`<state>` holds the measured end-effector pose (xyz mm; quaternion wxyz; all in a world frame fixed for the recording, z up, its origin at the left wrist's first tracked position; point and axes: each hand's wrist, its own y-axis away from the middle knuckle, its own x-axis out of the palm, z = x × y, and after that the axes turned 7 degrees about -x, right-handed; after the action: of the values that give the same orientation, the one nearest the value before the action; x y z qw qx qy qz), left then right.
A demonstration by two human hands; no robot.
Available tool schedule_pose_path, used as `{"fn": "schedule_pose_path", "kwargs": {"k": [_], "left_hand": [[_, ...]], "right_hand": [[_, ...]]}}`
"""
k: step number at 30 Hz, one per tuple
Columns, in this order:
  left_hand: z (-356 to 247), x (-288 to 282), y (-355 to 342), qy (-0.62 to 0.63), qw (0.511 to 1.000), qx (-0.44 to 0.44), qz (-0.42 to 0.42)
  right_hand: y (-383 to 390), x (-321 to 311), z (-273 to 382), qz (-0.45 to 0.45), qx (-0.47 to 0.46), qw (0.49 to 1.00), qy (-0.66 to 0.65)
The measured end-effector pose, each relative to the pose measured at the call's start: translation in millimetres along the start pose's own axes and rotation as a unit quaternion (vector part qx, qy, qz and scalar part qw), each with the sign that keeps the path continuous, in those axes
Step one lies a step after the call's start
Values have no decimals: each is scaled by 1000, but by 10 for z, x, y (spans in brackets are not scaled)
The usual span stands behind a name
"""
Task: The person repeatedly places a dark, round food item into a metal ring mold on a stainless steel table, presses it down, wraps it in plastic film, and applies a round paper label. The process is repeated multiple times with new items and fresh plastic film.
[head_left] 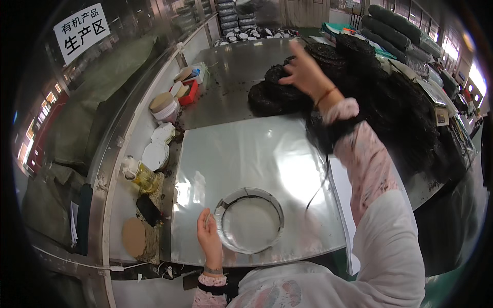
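A round metal ring (250, 220) lies on a shiny sheet-covered board (231, 154) in front of me. Beside the ring's left edge is my left hand (209, 240), its fingers curled together. Something small may be between the fingertips, but I cannot make it out. My right hand (308, 74) reaches far forward, fingers apart and nothing visible in them. It is over the near side of a heap of black, rough, stringy round bundles (328, 59). Whether it touches them I cannot tell.
Along the left ledge stand a bottle of yellow liquid (141, 174), a dark phone-like object (148, 209), brown round discs (137, 237), white round pieces (155, 155), a tub (164, 107) and a red box (189, 93). A thin dark strand (318, 187) hangs below my right forearm.
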<state>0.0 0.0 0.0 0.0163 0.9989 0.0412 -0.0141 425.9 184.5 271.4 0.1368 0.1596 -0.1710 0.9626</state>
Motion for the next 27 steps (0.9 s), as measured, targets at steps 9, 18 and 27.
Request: {"fn": "schedule_pose_path", "kwargs": {"k": [9, 18, 27], "left_hand": [[182, -214, 521, -408, 830, 264, 275], [136, -234, 306, -405, 766, 312, 389], [-438, 225, -376, -377, 864, 161, 293]], "right_hand": [[3399, -409, -1112, 621, 10, 667, 412], [3970, -929, -926, 373, -172, 708, 575], [4236, -184, -58, 451, -187, 781, 389]]}}
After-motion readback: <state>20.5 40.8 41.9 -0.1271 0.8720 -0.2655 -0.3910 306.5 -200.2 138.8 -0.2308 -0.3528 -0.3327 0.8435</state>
